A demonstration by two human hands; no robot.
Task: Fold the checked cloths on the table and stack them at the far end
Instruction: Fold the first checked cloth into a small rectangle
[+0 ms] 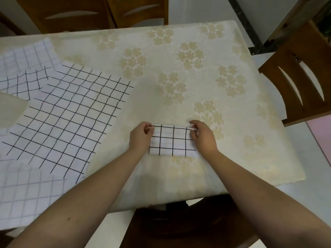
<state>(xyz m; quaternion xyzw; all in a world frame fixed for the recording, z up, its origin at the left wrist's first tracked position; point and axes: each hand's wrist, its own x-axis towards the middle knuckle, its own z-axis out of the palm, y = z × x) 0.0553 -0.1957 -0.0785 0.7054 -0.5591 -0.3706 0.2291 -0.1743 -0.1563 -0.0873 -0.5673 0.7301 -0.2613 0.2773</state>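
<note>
Hands meet at a small folded checked cloth (172, 141) lying on the near middle of the table (179, 68), which is covered in a cream sheet printed with pale flower clusters. The left hand (140, 136) pinches the cloth's far left corner, thumb and fingers curled round the edge; the right hand (203, 136) pinches the far right corner the same way, and that far edge looks slightly lifted off the table between them. To the left lies a large unfolded black-checked cloth (68, 115), spread flat and tilted. Beyond it sit a smaller black-checked piece (25, 83) and a faint-checked cloth (30, 54), overlapping one another. Another faint-checked cloth (26, 192) hangs over the near left edge. Wooden chairs stand at the far side (71, 13) and the right side (300, 83).
</note>
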